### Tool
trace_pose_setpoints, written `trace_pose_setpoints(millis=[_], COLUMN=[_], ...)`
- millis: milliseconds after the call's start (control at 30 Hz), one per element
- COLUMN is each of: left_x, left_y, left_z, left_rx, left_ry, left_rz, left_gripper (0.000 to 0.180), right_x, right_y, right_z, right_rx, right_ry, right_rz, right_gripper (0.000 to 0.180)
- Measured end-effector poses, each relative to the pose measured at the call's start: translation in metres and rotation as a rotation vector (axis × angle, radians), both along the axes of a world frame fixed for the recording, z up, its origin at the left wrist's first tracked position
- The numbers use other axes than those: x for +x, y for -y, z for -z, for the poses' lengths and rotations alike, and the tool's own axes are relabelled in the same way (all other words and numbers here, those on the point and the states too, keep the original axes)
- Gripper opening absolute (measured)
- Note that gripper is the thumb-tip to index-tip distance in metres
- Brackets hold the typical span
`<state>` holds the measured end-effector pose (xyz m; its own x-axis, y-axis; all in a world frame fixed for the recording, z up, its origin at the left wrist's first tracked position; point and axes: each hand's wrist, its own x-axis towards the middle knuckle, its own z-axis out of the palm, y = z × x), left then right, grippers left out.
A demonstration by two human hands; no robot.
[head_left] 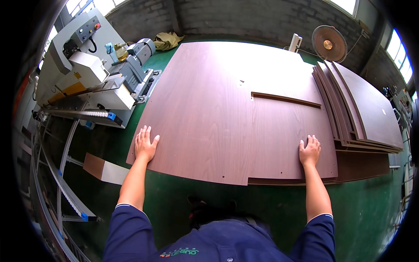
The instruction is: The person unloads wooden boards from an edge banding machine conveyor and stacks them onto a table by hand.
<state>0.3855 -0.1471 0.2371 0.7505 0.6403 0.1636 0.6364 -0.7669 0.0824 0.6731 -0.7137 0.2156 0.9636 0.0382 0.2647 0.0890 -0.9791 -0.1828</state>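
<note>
All our fingers lie open, slightly parted: left hand [145, 145] and right hand [310, 152] touch brown panels [200, 113]; our 2 palms are hidden, near dark shapes [205, 213] indistinct.

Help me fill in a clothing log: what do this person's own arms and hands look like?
The left hand and right hand are both bare, with no gloves, rings or watch visible. The forearms are uncovered too. The left sleeve and right sleeve are short and navy blue, each edged with a thin whitish trim.
</note>
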Motion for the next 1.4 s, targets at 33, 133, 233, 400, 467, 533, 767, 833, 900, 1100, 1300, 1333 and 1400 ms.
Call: trace_pose_setpoints(millis=[33,133,233,400,467,533,767,833,900,1100,1300,1333,1400], left_x=[0.000,0.000,0.001,-0.001,-0.001,0.002,-0.004,-0.005,-0.001,0.001,0.000,0.001,0.002], left_y=[0.000,0.001,0.003,0.001,0.002,-0.002,0.001,0.004,0.007,0.010,0.008,0.007,0.008], left_z=[0.000,0.000,-0.001,-0.002,0.000,0.001,-0.001,-0.002,-0.003,-0.009,-0.017,-0.017,-0.017], left_rx=[0.001,0.000,-0.005,0.004,0.003,0.042,0.028,0.024,0.021,0.000,0.021,0.016,0.001], left_ry=[-0.010,-0.008,-0.011,-0.027,-0.035,-0.034,-0.034,0.019,0.017,-0.008,-0.024,-0.031,-0.043], left_rz=[-0.002,0.005,0.002,-0.008,-0.016,0.004,0.009,0.023,0.023,0.025,0.030,0.026,0.021], left_gripper=[0.066,0.066,0.066,0.065,0.065,0.065,0.065,0.065,0.065,0.064,0.063,0.063,0.063], right_x=[0.000,0.001,0.002,0.002,0.007,0.012,0.030,0.043,0.066,0.132,0.137,0.136,0.133], right_y=[0.000,0.001,0.002,-0.003,-0.016,-0.044,-0.235,-0.273,-0.299,-0.334,-0.341,-0.341,-0.340], right_z=[0.000,0.001,0.002,0.000,-0.008,-0.017,-0.049,-0.048,-0.039,-0.024,-0.021,-0.022,-0.027], right_rx=[0.000,-0.002,-0.003,0.014,0.027,0.071,0.191,0.160,0.021,-0.061,-0.045,-0.022,-0.001], right_ry=[0.000,-0.005,-0.006,0.001,-0.054,-0.092,-0.153,-0.203,-0.205,-0.153,-0.049,-0.040,-0.046], right_rz=[0.000,0.002,0.004,0.002,0.028,-0.026,-0.565,-0.571,-0.582,-0.520,-0.542,-0.527,-0.471], right_gripper=[0.051,0.051,0.051,0.050,0.049,0.049,0.060,0.062,0.064,0.066,0.064,0.062,0.058])
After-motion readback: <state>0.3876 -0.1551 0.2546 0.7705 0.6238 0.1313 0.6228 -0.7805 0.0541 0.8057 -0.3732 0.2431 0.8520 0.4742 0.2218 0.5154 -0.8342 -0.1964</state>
